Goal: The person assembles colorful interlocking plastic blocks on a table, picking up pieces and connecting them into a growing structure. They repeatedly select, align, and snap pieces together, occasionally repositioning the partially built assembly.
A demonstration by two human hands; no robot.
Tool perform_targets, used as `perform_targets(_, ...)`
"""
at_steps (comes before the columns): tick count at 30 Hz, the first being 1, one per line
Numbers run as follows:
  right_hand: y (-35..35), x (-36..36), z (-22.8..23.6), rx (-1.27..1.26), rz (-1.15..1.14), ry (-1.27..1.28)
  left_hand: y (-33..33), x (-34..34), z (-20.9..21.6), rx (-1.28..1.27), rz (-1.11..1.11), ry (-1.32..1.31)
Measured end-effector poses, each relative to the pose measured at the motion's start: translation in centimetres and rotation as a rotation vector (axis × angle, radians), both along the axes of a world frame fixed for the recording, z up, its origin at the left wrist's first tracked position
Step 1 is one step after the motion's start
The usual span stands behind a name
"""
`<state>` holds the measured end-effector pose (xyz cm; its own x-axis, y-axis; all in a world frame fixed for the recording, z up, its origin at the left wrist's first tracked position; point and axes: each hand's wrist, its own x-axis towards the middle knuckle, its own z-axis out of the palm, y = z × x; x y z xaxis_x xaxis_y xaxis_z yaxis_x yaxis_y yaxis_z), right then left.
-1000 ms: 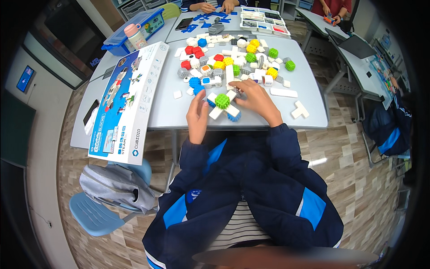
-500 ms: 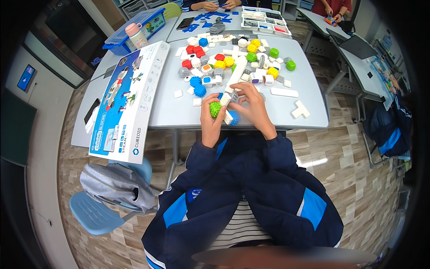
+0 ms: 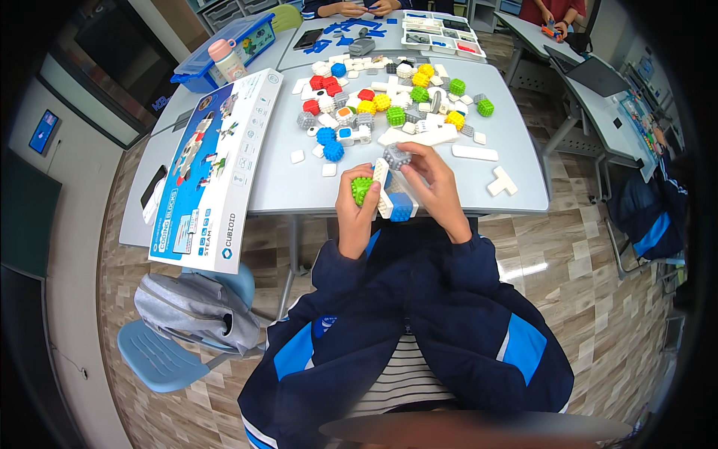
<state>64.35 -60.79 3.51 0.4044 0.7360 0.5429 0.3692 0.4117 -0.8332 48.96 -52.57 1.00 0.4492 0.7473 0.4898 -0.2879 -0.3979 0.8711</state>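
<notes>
At the table's near edge, my left hand (image 3: 354,213) is closed around a small assembly of toy building blocks. In it are a green studded block (image 3: 361,191), a white studded strip (image 3: 384,187) and a blue block (image 3: 402,206). My right hand (image 3: 436,191) pinches a grey studded block (image 3: 396,156) against the top of the assembly; whether the two are joined I cannot tell. Just beyond my fingers lies a long white beam (image 3: 430,136). A blue knobbly block (image 3: 333,151) rests left of it, out of my hands.
Red, yellow, green, grey and white blocks are heaped across the table (image 3: 284,194). A large block-set box (image 3: 202,172) leans at the left, by a pink-lidded bottle (image 3: 226,60) and a blue bin (image 3: 258,41). A sorting tray (image 3: 441,37) and another person's hands (image 3: 366,7) are opposite.
The long white beam, earlier slanting down to my fingers, now lies crosswise on the table. My hands have turned the assembly, and the grey block now shows in my right fingers.
</notes>
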Motion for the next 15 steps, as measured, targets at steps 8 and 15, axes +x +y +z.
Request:
perform_targets(8, -2.7, 1.1, 3.7, -0.096, -0.047, -0.39, 0.5, -0.8, -0.2, -0.07, -0.123, -0.083)
perform_targets(15, -4.3, 1.1, 5.4, -0.2, 0.009, -0.345, -0.6, -1.3, 1.2, -0.194, -0.16, -0.068)
